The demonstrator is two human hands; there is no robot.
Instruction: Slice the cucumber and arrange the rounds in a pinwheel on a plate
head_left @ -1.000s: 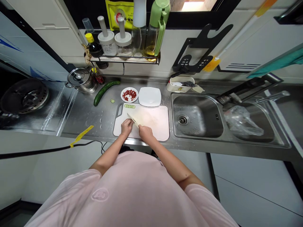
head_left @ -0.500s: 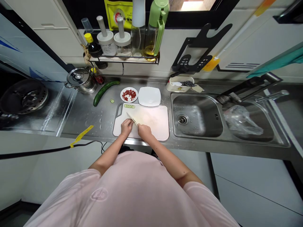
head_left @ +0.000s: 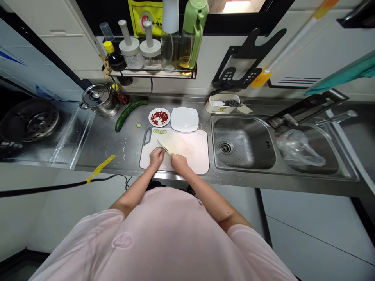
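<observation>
My right hand is closed round the handle of a knife, low on the white cutting board. The knife blade points up and left, its edge close by the fingers of my left hand. Those fingers are pinched together at the board's lower left; what they hold, if anything, is too small to make out. Several pale green slices lie in a row along the board's top left. Behind the board stand a small plate of chopped red pieces and a white square plate.
A whole cucumber and one loose slice lie left of the plates, near a lidded steel pot. The sink is at the right. A rack of bottles and jars hangs above.
</observation>
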